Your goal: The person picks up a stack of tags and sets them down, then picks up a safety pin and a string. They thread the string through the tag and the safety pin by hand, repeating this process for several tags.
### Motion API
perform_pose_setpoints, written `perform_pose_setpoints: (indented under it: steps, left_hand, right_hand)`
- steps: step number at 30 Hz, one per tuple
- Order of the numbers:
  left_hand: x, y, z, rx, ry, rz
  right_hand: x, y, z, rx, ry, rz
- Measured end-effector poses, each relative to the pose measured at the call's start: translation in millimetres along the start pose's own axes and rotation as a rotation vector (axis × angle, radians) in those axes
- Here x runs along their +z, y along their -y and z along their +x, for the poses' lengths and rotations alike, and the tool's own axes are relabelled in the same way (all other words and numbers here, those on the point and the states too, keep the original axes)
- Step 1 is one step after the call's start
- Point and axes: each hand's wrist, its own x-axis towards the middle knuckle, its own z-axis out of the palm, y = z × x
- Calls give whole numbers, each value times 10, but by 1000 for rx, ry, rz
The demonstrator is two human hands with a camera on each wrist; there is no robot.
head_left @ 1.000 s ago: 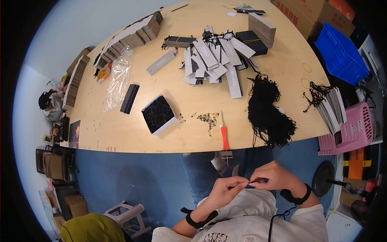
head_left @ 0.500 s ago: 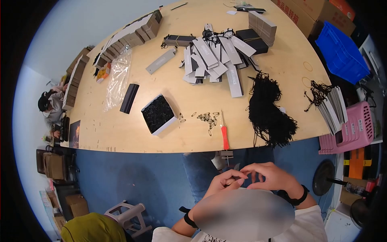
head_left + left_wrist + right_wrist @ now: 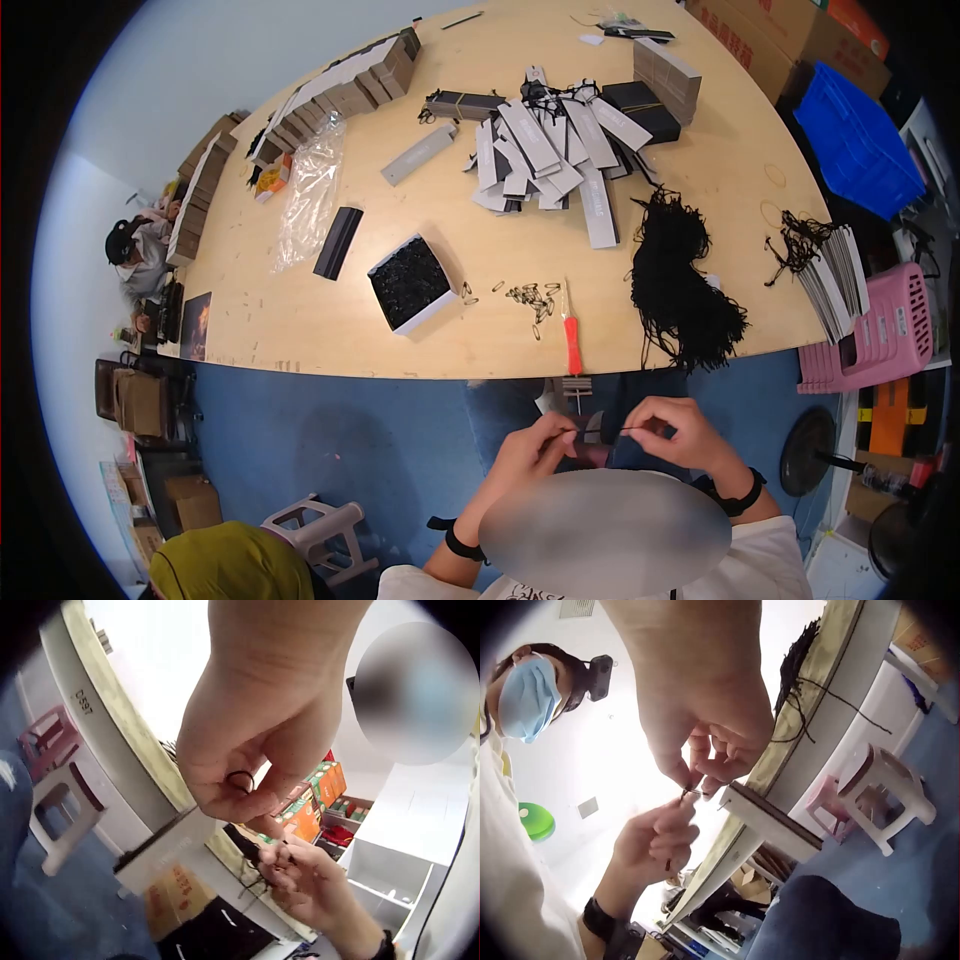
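In the head view both hands are raised over the lap, in front of the table (image 3: 480, 374), a small gap between them. A thin black cord (image 3: 628, 430) shows at the fingertips. The left hand (image 3: 530, 452) pinches it on one side; in the left wrist view a small dark loop (image 3: 241, 772) shows inside the curled fingers. On the other side, the right hand (image 3: 682, 432) pinches the cord between thumb and fingers. Nearest on the table are a red-handled pointed tool (image 3: 572, 345), several small dark pins (image 3: 533, 297) and a bundle of black cords (image 3: 680, 285).
A white box of small black pieces (image 3: 410, 285) stands left of the pins. Behind lies a heap of grey printed tags (image 3: 560, 150). More tags (image 3: 835, 275) overhang the table's right edge, by a pink crate (image 3: 885, 330). A stool (image 3: 315, 540) stands lower left.
The hands were together at the fingertips, then the fingers spread and shifted close to each other. Now they have drawn apart, with the cord at their fingertips. The head view has shifted slightly.
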Motion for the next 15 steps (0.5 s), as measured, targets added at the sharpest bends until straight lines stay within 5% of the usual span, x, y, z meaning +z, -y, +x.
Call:
perform_pose_setpoints:
  steps: [15]
  left_hand:
    - [101,145,125,82,-306,54]
  right_hand:
    - [-181,-328,-171,203,-74,24]
